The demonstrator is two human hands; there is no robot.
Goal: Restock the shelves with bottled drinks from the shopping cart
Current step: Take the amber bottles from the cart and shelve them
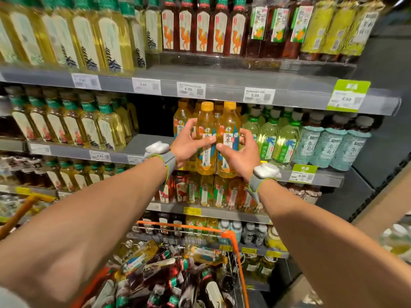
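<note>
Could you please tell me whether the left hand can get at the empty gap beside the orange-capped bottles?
Probably yes: the left hand, gripping an orange-capped bottle, is just right of the gap, and nothing stands between them.

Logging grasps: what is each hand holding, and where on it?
The left hand grips the left yellow-capped bottle round its labelled middle; the right hand grips the right yellow-capped bottle likewise.

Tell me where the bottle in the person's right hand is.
Head view, centre: the yellow-capped bottle in the right hand is at the front of the middle shelf, beside the left hand's matching bottle, with green-labelled bottles to its right.
</note>
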